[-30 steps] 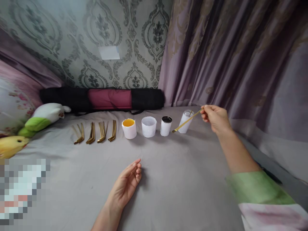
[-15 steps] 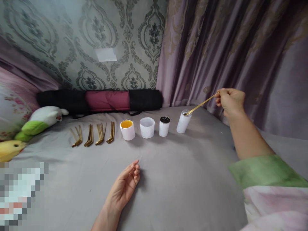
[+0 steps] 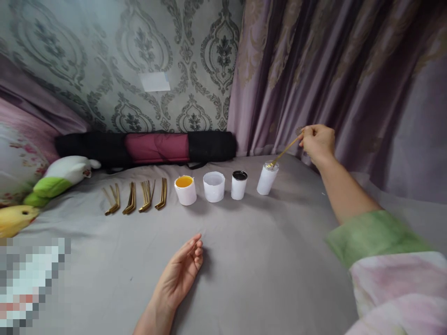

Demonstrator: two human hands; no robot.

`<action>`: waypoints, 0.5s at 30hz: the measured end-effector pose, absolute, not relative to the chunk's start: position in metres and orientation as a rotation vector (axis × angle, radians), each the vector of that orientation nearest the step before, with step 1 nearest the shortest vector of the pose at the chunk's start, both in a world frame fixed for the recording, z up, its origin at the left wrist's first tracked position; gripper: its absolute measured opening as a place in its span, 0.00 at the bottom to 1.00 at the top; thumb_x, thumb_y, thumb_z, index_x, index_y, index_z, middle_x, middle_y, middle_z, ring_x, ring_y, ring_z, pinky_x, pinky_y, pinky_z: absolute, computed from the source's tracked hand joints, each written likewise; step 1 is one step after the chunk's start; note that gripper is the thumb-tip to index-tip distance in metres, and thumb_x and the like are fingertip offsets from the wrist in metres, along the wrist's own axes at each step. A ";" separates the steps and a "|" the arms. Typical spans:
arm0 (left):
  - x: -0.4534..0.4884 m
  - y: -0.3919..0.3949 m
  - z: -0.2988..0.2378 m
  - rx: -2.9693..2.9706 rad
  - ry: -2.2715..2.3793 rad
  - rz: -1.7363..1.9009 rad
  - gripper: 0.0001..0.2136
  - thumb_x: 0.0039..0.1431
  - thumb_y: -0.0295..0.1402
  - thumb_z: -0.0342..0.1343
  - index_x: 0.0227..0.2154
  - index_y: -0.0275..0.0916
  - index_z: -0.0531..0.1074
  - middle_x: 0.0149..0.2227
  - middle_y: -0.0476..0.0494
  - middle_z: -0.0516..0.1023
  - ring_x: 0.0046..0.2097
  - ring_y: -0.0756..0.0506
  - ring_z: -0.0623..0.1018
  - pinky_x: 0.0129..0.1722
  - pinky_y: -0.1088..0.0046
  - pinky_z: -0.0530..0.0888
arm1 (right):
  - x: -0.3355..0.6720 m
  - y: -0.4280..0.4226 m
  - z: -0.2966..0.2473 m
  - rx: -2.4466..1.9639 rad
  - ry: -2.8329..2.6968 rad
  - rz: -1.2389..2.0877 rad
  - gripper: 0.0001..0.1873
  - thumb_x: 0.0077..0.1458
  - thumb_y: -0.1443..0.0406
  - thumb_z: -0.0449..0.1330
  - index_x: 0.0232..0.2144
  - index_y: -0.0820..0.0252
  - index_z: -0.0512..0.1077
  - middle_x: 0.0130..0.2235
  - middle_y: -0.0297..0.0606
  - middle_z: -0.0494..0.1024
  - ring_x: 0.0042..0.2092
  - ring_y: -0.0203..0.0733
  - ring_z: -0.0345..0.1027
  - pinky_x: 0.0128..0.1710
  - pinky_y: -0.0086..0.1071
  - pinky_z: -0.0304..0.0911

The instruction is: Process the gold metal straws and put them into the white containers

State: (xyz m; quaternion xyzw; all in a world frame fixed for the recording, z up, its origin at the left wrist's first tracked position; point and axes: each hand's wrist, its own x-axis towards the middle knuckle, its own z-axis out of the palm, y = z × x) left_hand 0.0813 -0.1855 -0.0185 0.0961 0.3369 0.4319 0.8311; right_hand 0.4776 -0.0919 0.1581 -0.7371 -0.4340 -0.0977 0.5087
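Pinched in the fingers of my right hand (image 3: 318,140) is a thin gold bent straw (image 3: 287,149). It slants down to the left, its lower end at the mouth of a tall white cylinder (image 3: 268,180); I cannot tell how far inside it is. My left hand (image 3: 183,267) rests palm up on the grey sheet, empty, with its fingers loosely curled and apart from everything. Left of the tall cylinder stand a white cup with a dark top (image 3: 239,186), a wider white cup (image 3: 214,188) and a white cup with a yellow-orange inside (image 3: 185,191).
Several small bunches of gold bent straws (image 3: 144,197) lie to the left on the grey sheet (image 3: 261,260). A black and maroon rolled bag (image 3: 157,146) lies along the wall. Plush toys (image 3: 57,179) sit at the left, and a purple curtain (image 3: 296,70) hangs behind on the right.
My right hand has moved left, toward the tall white cylinder, and the straw in it now stands somewhat steeper. My left hand and the cups have stayed put.
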 end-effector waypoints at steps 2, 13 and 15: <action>0.081 -0.185 -0.019 0.203 0.717 0.919 0.10 0.53 0.21 0.50 0.39 0.28 0.68 0.31 0.43 0.68 0.28 0.54 0.69 0.25 0.80 0.70 | 0.474 -0.088 0.156 -1.779 -1.061 -0.314 0.14 0.53 0.65 0.47 0.32 0.65 0.71 0.26 0.40 0.74 0.20 0.30 0.62 0.22 0.25 0.58; 0.082 -0.185 -0.018 0.207 0.727 0.921 0.10 0.53 0.20 0.50 0.39 0.27 0.68 0.31 0.42 0.68 0.28 0.54 0.68 0.25 0.80 0.70 | 0.477 -0.064 0.136 -1.810 -1.149 -0.202 0.12 0.51 0.65 0.49 0.28 0.62 0.72 0.25 0.37 0.74 0.21 0.33 0.65 0.24 0.27 0.61; 0.082 -0.186 -0.018 0.205 0.731 0.921 0.10 0.53 0.20 0.50 0.39 0.27 0.68 0.31 0.42 0.68 0.28 0.54 0.68 0.25 0.80 0.70 | 0.477 -0.062 0.132 -1.807 -1.155 -0.166 0.12 0.51 0.65 0.49 0.28 0.62 0.72 0.25 0.37 0.74 0.20 0.32 0.65 0.23 0.26 0.61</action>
